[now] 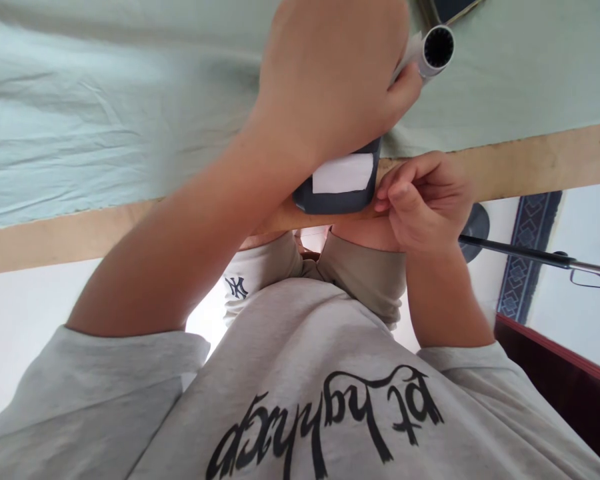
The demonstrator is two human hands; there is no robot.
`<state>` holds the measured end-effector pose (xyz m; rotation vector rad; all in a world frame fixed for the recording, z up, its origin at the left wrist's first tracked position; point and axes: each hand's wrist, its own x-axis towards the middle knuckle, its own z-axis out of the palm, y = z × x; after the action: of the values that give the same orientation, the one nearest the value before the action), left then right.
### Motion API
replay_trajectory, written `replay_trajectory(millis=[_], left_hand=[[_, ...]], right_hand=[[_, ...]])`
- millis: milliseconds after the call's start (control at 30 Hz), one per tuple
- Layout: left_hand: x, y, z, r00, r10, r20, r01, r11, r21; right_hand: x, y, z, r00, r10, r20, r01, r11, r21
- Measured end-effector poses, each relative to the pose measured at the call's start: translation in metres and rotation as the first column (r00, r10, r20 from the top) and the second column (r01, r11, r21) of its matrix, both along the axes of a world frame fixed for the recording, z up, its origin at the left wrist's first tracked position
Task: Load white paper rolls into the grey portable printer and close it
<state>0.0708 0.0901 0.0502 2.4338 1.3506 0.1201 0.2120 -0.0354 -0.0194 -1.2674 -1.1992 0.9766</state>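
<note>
My left hand [335,73] is back-up over the table, its thumb against a white tube [414,60] with a dark round opening. It is closed around the tube, though most fingers are hidden. Below its wrist, a dark grey object [337,203] with a white patch [344,173] lies at the table's front edge, partly covered by the arm. My right hand [427,200] is just right of that object, palm turned up. Its fingers are curled and pressed together near the object's side; whatever they pinch is too small to make out.
A pale green cloth [130,113] covers the table, with a bare wooden edge [520,163] in front. A dark flat item [450,9] sits at the top. To the right are a black pole [520,249] on a round base, a patterned strip [527,257] and a dark red surface [555,373].
</note>
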Motion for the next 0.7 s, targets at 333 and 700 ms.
replay_trajectory(millis=[333,700], left_hand=[[0.003,0.001,0.002,1.0,0.005,-0.03,-0.005,1.0,0.002],[-0.08,-0.041,-0.044,0.881,-0.138,0.453,-0.008,0.952,0.305]], right_hand=[[-0.006,0.003,0.001,0.999,-0.024,-0.045,0.029,0.993,0.112],[-0.002,-0.004,0.002,0.994,0.008,0.109,-0.004,0.999,-0.033]])
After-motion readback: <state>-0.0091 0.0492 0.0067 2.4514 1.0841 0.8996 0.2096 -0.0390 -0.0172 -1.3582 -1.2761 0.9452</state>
